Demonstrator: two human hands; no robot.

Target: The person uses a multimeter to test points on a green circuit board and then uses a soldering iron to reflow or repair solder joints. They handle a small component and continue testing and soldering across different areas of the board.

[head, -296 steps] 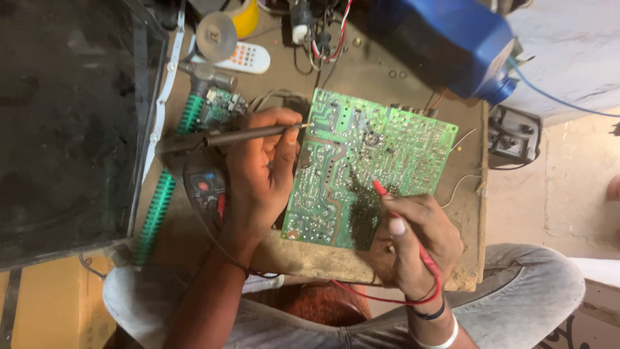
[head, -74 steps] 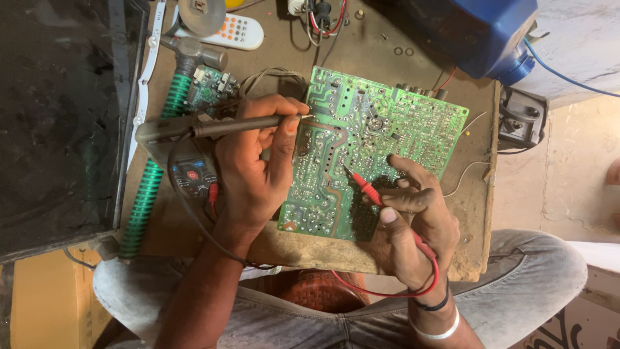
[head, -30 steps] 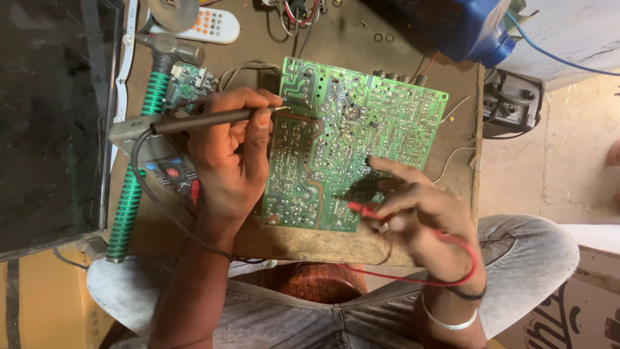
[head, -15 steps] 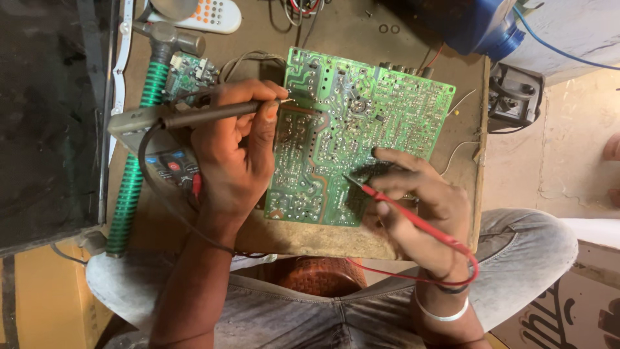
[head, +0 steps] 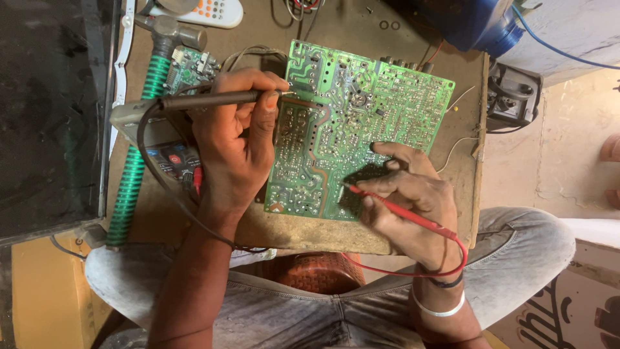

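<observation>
Nearest to me are my knees in grey jeans, with the wooden counter [head: 413, 229] sitting right above them. My right hand [head: 407, 200] is pinched around the red probe [head: 400, 208], its tip down on the solder side of the green circuit board [head: 349, 123], near the board's lower edge. My left hand [head: 236, 139] is closed on the black probe [head: 206, 99], held almost flat, tip touching the board's upper left area. So both hands are full, one probe each.

Looks to me like I'm mid-measurement: two probes on two solder points, board lying flat in the middle of the counter. I'd guess the next move needs both tips kept steady and a glance at the multimeter [head: 169, 158], which is half hidden under my left wrist, so I can't see any reading.

Count: one big board, one smaller green board [head: 187, 68] further up, two probes, one meter. Past that there's a hammer [head: 169, 29] with a green ribbed handle [head: 132, 181], a white remote [head: 216, 10], and a blue container [head: 471, 22] at the far edge.
</observation>
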